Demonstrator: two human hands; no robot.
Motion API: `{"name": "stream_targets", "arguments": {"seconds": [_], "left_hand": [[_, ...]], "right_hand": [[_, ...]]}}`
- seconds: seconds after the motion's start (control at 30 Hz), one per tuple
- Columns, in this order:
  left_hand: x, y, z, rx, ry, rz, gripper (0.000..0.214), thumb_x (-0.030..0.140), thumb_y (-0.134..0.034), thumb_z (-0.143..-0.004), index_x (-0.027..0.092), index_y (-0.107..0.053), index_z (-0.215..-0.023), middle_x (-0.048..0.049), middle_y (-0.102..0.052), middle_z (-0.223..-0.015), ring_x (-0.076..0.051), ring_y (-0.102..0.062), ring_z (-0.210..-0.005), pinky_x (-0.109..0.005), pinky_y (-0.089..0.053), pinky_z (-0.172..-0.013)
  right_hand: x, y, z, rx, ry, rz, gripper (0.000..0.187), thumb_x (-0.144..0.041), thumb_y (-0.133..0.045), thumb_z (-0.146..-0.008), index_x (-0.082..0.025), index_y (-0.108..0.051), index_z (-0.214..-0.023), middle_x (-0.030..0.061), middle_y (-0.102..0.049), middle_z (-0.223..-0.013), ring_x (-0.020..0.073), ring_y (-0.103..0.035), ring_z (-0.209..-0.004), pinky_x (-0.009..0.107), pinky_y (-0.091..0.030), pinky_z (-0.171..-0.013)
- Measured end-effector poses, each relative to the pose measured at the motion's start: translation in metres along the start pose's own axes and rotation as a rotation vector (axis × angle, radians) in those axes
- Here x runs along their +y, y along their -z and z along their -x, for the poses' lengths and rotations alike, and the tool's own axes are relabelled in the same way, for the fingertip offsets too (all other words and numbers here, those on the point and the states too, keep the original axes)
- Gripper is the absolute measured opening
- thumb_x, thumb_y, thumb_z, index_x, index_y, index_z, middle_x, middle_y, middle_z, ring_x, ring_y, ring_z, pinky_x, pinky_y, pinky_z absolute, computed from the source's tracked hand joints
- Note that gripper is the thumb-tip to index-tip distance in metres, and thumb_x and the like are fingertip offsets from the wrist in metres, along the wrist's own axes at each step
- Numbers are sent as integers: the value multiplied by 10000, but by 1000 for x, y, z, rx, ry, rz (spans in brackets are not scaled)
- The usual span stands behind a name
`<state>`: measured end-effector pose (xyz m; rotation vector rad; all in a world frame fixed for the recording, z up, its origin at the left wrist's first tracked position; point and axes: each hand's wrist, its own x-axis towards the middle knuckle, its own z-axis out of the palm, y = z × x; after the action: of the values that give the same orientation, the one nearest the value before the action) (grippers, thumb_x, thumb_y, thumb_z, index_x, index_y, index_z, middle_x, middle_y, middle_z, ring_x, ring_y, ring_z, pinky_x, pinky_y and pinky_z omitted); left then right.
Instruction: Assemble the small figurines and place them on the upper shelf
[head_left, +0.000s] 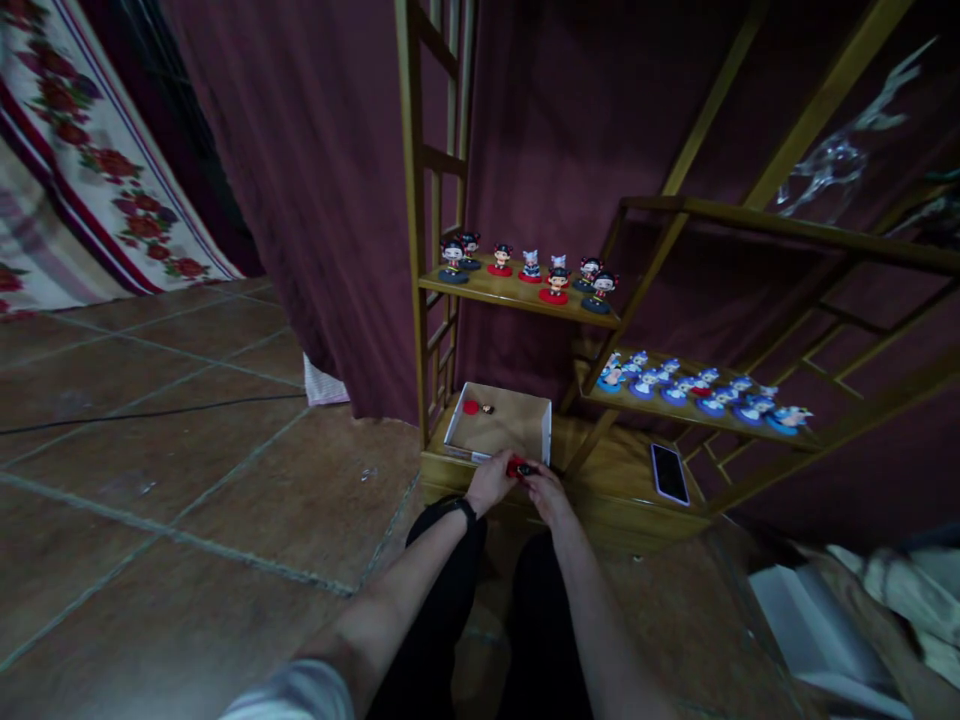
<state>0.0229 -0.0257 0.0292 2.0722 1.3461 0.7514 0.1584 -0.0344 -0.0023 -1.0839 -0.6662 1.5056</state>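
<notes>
The left hand (491, 482) and right hand (547, 490) are holding a small red-and-black figurine (519, 468) between them, the fingers of both closing on it. Taking that figurine as the clock's centre, it is hanging just in front of a shallow cardboard box (517, 425), which is sitting toward twelve o'clock on the cabinet base (619, 460). Inside the box, between ten and eleven, a second figurine (487, 408) is lying on its side, its red base (470, 407) pointing left. Farther up at twelve, an upper shelf (517, 287) is bearing figurines on red and black bases (555, 290). Toward two, a lower shelf (630, 402) is carrying closely grouped blue-and-white figurines (679, 388). At three, a smartphone (670, 474) is lying flat on the base, its dark screen facing up. A black wristband (468, 512) is circling the left wrist.
</notes>
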Motion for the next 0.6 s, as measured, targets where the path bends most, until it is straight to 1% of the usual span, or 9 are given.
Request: {"name": "stream_targets", "arguments": {"seconds": [0.13,0.27,0.43,0.53,0.6], "left_hand": [[6,2,5,-31,-34,-142,327,128,-491,-752,224,-472,-1064,-41,-538,-1033,-164,-545,-936,-257,-421,-771],[9,2,9,-69,-93,-231,408,87,-437,-771,220,-417,-1156,-73,-500,-1076,-189,-523,-974,-288,-414,-800],[8,0,10,-112,-127,-195,463,19,-385,-757,179,-422,-1189,-108,-491,-1098,-211,-510,-1000,-327,-385,-866],[7,-2,10,-116,-123,-168,469,16,-367,-763,171,-431,-1201,-118,-504,-1112,-212,-504,-1017,-318,-374,-876],[7,-2,10,-126,-136,-167,465,27,-362,-775,176,-430,-1210,-122,-512,-1121,-217,-503,-1027,-318,-372,-869]], "right_hand": [[-1,2,0,-35,14,-7,296,-97,-624,-508,-218,-618,-777,-13,-678,-807,161,-617,-795,283,-480,-731],[-5,1,3,-44,25,4,324,-79,-598,-502,-231,-607,-787,-25,-666,-858,152,-599,-849,269,-465,-751],[-8,2,9,-24,8,95,317,-88,-564,-511,-234,-617,-788,-24,-664,-824,154,-590,-824,259,-449,-723],[-8,3,10,-16,-5,127,292,-129,-581,-537,-239,-625,-804,-20,-666,-824,158,-589,-822,265,-442,-729],[-8,4,10,-34,-14,136,250,-147,-601,-542,-231,-628,-776,-16,-664,-791,159,-590,-802,266,-438,-724]]}}
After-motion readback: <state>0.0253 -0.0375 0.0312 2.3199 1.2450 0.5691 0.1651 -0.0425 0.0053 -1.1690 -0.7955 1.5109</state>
